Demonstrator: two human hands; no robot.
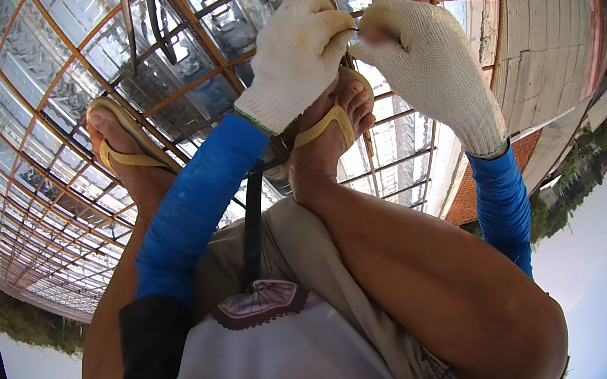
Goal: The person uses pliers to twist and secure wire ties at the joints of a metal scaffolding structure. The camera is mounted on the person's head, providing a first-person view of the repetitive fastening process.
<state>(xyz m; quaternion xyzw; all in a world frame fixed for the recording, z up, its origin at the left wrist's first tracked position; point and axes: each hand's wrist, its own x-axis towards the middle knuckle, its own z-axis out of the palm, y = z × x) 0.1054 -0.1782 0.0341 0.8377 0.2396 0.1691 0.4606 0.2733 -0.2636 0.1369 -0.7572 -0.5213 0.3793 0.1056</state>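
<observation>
My left hand (296,56), in a white knitted glove, is closed with its fingertips pinched just above a crossing of rusty rebar (221,63). A short piece of thin dark wire (355,30) shows between its fingertips and those of my right hand (424,51). That hand wears the same kind of glove, fingers curled in, and part of it is blurred. Most of the wire is hidden by the gloves. Both hands are over the rebar mesh, close to my right foot (342,108) in a yellow flip-flop.
Shiny ribbed metal decking (213,96) lies under the rebar mesh. My left foot (123,143) stands on the mesh. Dark bent rods (158,22) show at the top. A pale board surface (548,32) borders the mesh at right, with trees (592,159) beyond.
</observation>
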